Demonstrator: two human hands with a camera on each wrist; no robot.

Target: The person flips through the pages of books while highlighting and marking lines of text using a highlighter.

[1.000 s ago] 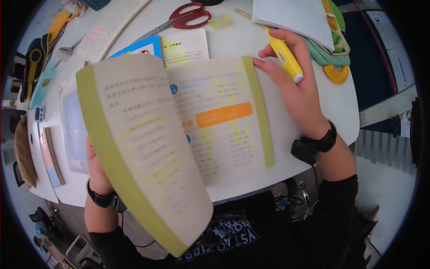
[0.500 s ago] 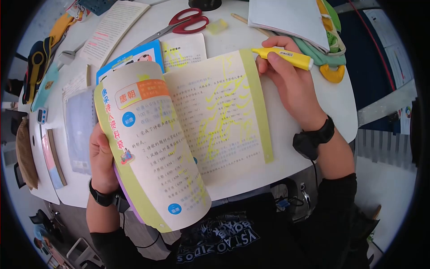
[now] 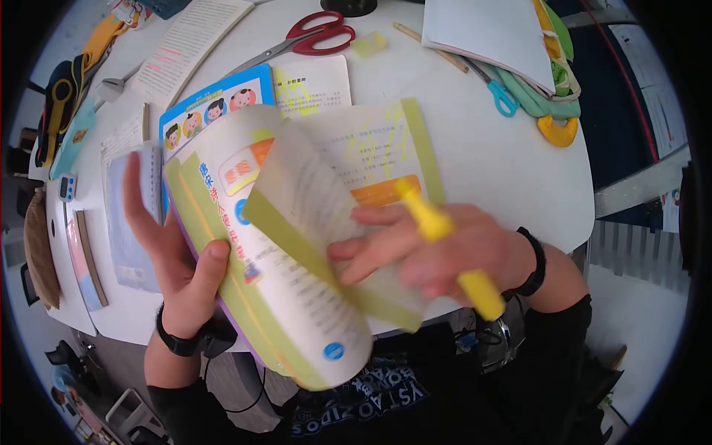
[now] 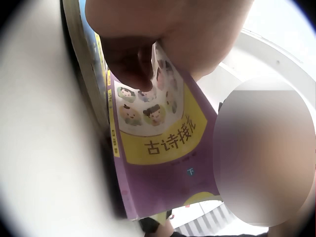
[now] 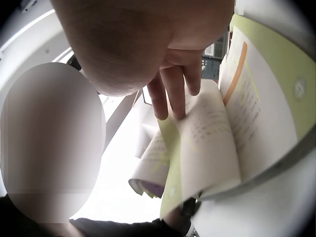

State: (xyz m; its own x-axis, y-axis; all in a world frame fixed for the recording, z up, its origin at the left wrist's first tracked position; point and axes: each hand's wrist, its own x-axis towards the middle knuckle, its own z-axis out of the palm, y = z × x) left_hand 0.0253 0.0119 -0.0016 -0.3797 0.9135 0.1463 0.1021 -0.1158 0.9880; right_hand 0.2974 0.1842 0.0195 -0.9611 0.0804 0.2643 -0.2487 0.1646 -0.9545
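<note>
A workbook with green page borders and yellow marks lies spread, its left side lifted and curved. My left hand holds that side, thumb on the page edge and index finger sticking up. In the left wrist view, fingers lie against the purple cover. My right hand, blurred, carries a yellow highlighter between its fingers. Its outstretched fingers touch a half-turned page, which bends over the left side. In the right wrist view, three fingertips rest against the page; the highlighter is hidden there.
Beyond the workbook lie a blue-covered book, a marked booklet and red-handled scissors. White papers, a green pouch and blue-handled scissors are at the far right. A clear folder lies left.
My right hand has come from the page's outer edge toward the middle, with the highlighter, pushing a page leftward. Pages have flipped. My left index finger has lifted away from the workbook.
</note>
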